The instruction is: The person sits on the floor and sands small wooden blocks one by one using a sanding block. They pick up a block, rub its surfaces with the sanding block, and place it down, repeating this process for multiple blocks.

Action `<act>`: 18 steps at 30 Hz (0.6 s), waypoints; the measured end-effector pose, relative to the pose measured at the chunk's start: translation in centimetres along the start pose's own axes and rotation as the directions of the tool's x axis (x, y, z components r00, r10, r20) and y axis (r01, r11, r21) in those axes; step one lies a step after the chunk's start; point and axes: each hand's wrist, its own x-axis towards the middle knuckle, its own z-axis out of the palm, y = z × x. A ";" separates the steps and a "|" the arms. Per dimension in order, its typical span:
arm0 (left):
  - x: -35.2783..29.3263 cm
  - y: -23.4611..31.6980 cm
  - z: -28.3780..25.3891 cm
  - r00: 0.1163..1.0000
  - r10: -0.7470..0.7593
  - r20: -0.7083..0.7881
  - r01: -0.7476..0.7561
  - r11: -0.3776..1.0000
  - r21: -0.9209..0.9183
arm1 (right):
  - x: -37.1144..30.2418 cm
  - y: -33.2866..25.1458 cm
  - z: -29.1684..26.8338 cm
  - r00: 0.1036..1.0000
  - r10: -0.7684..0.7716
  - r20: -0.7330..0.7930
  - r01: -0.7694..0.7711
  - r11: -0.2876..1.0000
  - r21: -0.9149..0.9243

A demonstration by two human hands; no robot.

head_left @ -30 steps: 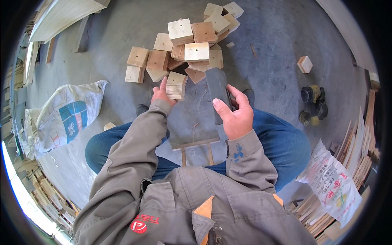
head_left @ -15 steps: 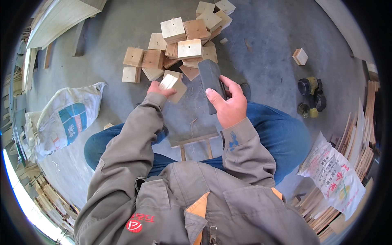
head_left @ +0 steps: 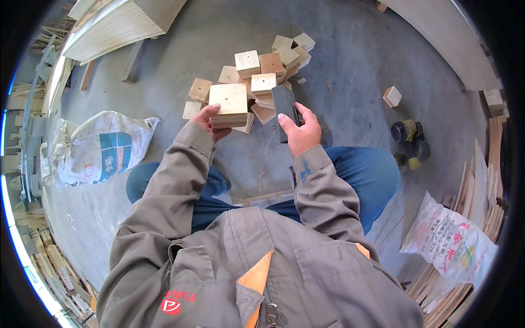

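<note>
Left hand (head_left: 206,121) grips one wooden block (head_left: 228,104); right hand (head_left: 299,130) one dark sanding block (head_left: 284,103).

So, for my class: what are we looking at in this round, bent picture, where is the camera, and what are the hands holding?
The camera sits on a person's head and looks down, so its wide lens bends straight edges. The grey sleeves belong to the wearer, who is seated over a concrete floor. The left hand holds a square wooden block. The right hand grips a dark flat sanding block. Ahead lies a pile of wooden blocks. Printed sacks lie at both sides, and a small power tool sits to the right.
</note>
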 end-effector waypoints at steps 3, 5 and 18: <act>-4.6 -1.5 -0.3 0.993 0.041 0.115 -0.025 0.990 -0.139 | -0.1 0.8 0.4 0.999 -0.016 0.042 0.006 0.972 0.233; -6.3 -3.5 -0.4 0.988 0.068 0.136 -0.034 0.972 -0.234 | -0.6 0.0 0.5 0.995 -0.033 0.099 -0.012 0.909 0.418; -1.8 -9.2 -1.3 0.984 0.083 0.158 -0.042 0.968 -0.247 | -4.3 -1.0 2.4 0.931 -0.248 0.269 0.279 0.957 -0.081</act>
